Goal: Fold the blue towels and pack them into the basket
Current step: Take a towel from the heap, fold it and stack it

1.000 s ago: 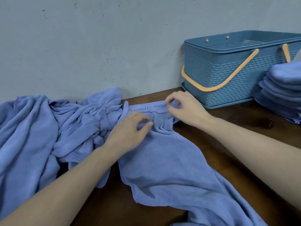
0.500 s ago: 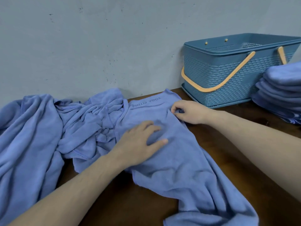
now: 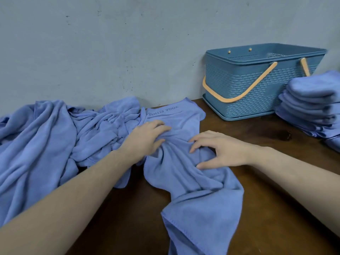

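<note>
Blue towel (image 3: pixel 193 173) bunched under both hands' spread, pressing fingers (image 3: pixel 197 142), basket (image 3: pixel 257 92) well apart.

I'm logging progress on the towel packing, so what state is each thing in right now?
Blue towel with printed lettering: unfolded, bunched, lying on the dark wooden table.
Left hand: fingers straight, resting on that towel.
Right hand: fingers spread, pressing that towel.
Heap of blue towels: unfolded, crumpled.
Stack of folded blue towels: folded, outside the basket.
Blue plastic basket: upright, orange handle down; no towels visible inside.
</note>
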Motion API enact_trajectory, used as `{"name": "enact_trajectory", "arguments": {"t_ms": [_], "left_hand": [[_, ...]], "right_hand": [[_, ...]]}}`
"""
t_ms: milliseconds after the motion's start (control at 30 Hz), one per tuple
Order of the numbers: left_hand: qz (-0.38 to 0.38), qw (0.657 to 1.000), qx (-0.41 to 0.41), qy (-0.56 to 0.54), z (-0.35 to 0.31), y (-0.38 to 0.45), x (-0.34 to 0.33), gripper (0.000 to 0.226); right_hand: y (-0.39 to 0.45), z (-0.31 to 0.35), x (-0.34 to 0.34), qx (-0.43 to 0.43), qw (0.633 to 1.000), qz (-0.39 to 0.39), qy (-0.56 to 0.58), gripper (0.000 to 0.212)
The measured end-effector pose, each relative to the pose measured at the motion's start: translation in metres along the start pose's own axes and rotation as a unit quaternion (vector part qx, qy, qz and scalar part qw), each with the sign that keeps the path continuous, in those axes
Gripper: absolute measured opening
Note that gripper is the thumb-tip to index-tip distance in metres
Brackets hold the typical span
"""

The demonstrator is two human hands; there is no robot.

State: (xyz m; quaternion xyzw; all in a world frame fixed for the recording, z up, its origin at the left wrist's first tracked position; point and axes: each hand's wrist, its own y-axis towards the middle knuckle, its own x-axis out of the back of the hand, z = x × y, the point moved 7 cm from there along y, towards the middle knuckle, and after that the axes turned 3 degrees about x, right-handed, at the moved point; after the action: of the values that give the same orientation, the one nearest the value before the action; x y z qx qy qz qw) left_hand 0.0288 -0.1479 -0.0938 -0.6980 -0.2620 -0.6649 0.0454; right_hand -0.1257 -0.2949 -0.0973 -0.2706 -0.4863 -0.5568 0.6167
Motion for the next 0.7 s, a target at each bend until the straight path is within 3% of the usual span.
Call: {"name": "enact_trajectory", "arguments": {"t_ms": [100,200,267,400,533,700], "left_hand": [[-0.078,0.991,-0.004,-0.107,-0.025,-0.013,0.02,0.039],[-0.05,0.968,-0.024,-0.243,-0.067,-0.035,0.032,0.036],[-0.012,0.969,-0.061,-0.24,-0.09,-0.054,0.031,0.036],[0.059,0.985,-0.007,-0.164,-0.083,-0.085,0.009,0.063],[0.042,0.989,0.01,-0.145,-0.073,-0.099,0.009,0.069],[0.015,0.991,0.094,-0.094,-0.047,-0.101,0.009,0.067]], "right_hand": [[0.003,-0.008,-0.002,-0.035,0.999,-0.019,0.011,0.04],[0.015,-0.015,0.001,-0.07,0.995,-0.063,-0.018,0.041],[0.019,-0.022,0.001,-0.099,0.992,-0.08,-0.026,0.043],[0.013,-0.019,0.004,-0.109,0.987,-0.116,-0.006,0.033],[-0.015,0.031,0.019,0.005,0.98,-0.199,0.02,0.024],[-0.045,0.062,-0.012,0.002,0.999,-0.017,0.041,0.055]]}}
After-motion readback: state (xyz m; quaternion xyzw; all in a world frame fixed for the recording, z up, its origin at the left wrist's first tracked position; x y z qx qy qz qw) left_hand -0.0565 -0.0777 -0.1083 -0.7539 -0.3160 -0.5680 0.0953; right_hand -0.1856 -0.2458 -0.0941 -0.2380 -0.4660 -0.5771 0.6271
